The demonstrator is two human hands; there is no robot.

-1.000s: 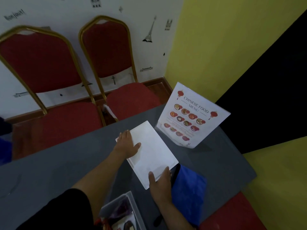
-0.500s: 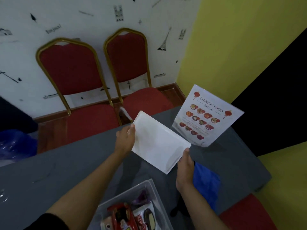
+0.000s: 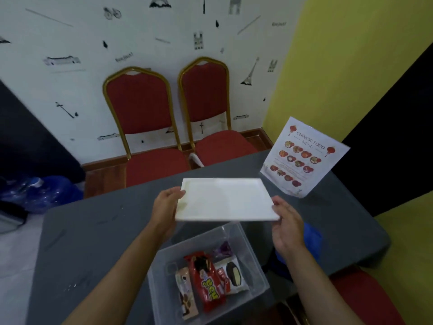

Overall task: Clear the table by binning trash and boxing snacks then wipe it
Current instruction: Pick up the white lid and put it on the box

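Observation:
A white rectangular lid (image 3: 225, 199) hangs level in the air above the far end of a clear plastic box (image 3: 255, 254). My left hand (image 3: 167, 207) grips its left edge and my right hand (image 3: 287, 225) holds its right near corner. Inside the box lie several snack packets, among them a red one (image 3: 206, 280) and a white one with a dark biscuit picture (image 3: 234, 276). The box stands on the grey table (image 3: 98, 233). A blue cloth (image 3: 312, 238) lies on the table to the right, partly hidden by my right hand.
A standing Chinese food menu card (image 3: 303, 157) is at the table's far right. Two red chairs with gold frames (image 3: 145, 118) stand beyond the far edge against the wall. Blue water bottles (image 3: 42, 191) lie on the floor at the left.
Both hands have lifted the white lid off the table, turned it level and brought it over the snack box. My view has tilted back, showing more of the box.

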